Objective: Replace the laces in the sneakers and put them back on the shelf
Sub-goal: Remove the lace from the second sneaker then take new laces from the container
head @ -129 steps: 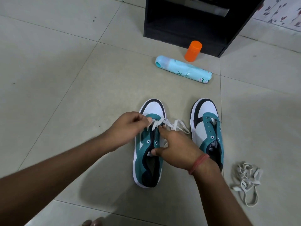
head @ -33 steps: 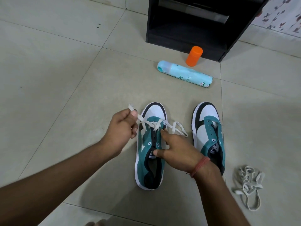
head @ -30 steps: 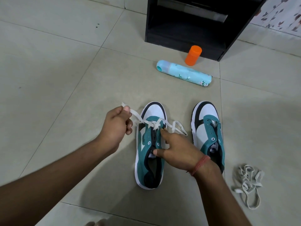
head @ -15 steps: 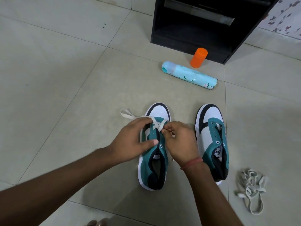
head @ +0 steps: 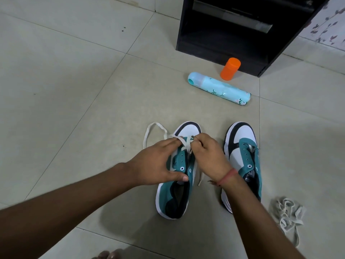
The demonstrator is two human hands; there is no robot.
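Right grip: the right hand (head: 211, 156) has its fingers curled, pinching the white lace (head: 187, 143) at the front eyelets of the left sneaker (head: 177, 184).
Left grip: the left hand (head: 158, 165) lies over the outer side of the same sneaker, fingers fairly straight and reaching to the lace crossing, thumb stretched along the teal collar near an eyelet; whether the fingertips pinch the lace I cannot tell.
White lace: it is threaded only through the eyelets nearest the toe. One end loops out onto the floor (head: 74, 90) just beyond the sneaker's outer side; the other end hangs down the inner side, its tip resting on the floor.
Left sneaker: teal, white and black, it stands on the floor with the toe pointing away from the person, its opening toward them.
Right sneaker (head: 242, 156): just beside the left sneaker on its inner side, parallel to it, with no lace in its eyelets.
Loose lace (head: 287, 217): a greyish tangle on the floor, on the far side of the right sneaker from the left sneaker, near the heel end.
Spray can (head: 218, 88): pale blue, lying on its side on the floor, well beyond the left sneaker's toe.
Orange cap (head: 230, 68): upright, just past the spray can.
Shelf (head: 242, 30): a black open unit on the floor, behind the orange cap, farthest from the left sneaker.
Wrist band (head: 226, 176): a red thread around the right wrist.
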